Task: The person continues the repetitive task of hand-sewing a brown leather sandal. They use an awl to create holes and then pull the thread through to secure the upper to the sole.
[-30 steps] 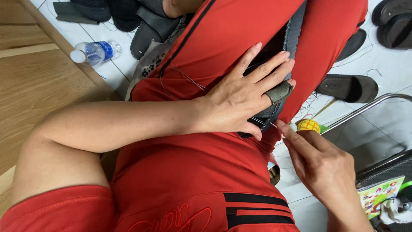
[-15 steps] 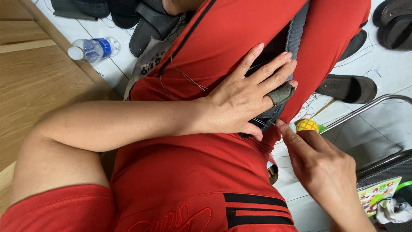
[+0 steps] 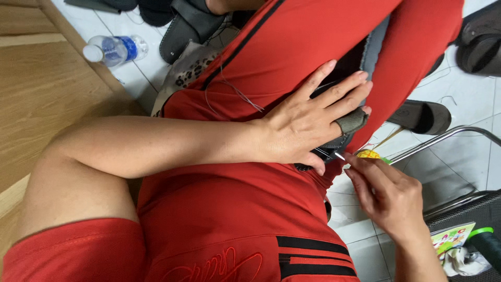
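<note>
My left hand (image 3: 308,122) lies spread over a dark grey and black piece of material (image 3: 365,57) on my lap, pressing it against my red trousers (image 3: 229,209), with the thumb curled at its lower edge. A grey fabric guard (image 3: 351,121) covers one fingertip. My right hand (image 3: 389,196) comes in from the lower right, its thumb and forefinger pinching a thin silver needle (image 3: 339,155) right at the piece's lower edge, just beside my left thumb. A fine thread (image 3: 237,94) trails loose across the red cloth.
A plastic water bottle (image 3: 112,49) lies on the white tiled floor beside a wooden surface (image 3: 42,94). Dark sandals (image 3: 422,116) and shoes (image 3: 480,47) lie around. A yellow spool (image 3: 368,154), a metal tube frame (image 3: 443,141) and a green spool (image 3: 485,241) sit at the right.
My right hand has crept slightly up toward the piece's edge with the needle. My left hand stays pressed on the material.
</note>
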